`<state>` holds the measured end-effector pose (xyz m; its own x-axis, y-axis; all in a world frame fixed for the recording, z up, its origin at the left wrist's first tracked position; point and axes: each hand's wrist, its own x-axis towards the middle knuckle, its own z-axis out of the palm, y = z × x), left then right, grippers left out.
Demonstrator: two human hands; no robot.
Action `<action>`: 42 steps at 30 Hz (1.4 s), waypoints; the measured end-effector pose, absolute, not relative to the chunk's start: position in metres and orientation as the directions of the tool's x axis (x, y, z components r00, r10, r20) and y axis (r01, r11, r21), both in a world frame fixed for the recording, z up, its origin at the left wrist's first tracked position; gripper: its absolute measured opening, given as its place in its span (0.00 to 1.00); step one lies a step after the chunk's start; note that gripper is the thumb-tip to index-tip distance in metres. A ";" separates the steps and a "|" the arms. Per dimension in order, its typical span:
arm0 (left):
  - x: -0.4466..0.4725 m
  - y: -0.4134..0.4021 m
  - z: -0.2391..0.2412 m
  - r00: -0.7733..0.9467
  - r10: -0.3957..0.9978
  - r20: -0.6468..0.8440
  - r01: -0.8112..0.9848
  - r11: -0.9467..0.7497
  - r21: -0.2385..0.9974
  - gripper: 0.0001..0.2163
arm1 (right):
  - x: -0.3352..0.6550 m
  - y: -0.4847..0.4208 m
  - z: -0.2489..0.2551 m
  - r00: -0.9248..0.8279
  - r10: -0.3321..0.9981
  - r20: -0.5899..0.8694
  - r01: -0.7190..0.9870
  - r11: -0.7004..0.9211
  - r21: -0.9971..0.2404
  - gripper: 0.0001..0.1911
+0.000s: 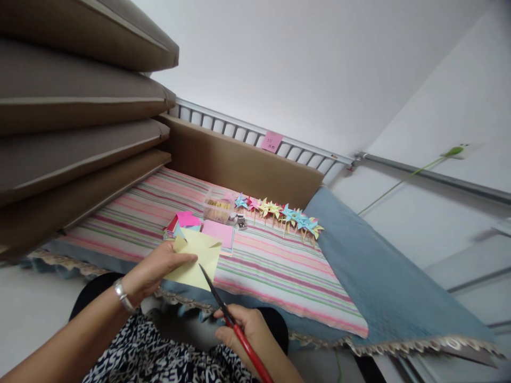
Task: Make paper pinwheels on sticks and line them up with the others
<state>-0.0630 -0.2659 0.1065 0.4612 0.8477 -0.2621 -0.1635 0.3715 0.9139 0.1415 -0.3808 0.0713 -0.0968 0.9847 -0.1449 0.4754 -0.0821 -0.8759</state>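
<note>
Left hand (pixel 159 266) pinching one yellow sheet (pixel 203 256); right hand (pixel 255 325) wrapped round one scissors (pixel 220 303) (red-handled).

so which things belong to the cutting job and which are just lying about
Likely for the job:
pale yellow paper, in left hand
red-handled, dark-bladed scissors, in right hand
square pink paper sheets
wooden sticks in a clear plastic box
multicoloured paper pinwheels

Seemingly just around:
stacked grey-brown cushions
thin green cable
pink paper note

Thick brown cushions (pixel 80 85) pile up on the left, a pink note (pixel 272 141) (bearing handwriting) sits against the white radiator (pixel 219 125), and a green cable (pixel 399 184) droops from the wall socket (pixel 462 152).
</note>
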 end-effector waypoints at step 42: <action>-0.047 -0.253 0.077 0.668 0.718 -0.193 -0.149 0.383 0.911 0.13 | 0.137 -0.314 0.075 0.183 0.977 0.113 -0.019 0.118 -0.993 0.21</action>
<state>-0.0473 -0.2526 0.0767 0.6684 0.7185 -0.1927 -0.1495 0.3835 0.9114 0.1374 -0.3145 0.0750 0.1827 0.9767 0.1130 -0.0187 0.1183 -0.9928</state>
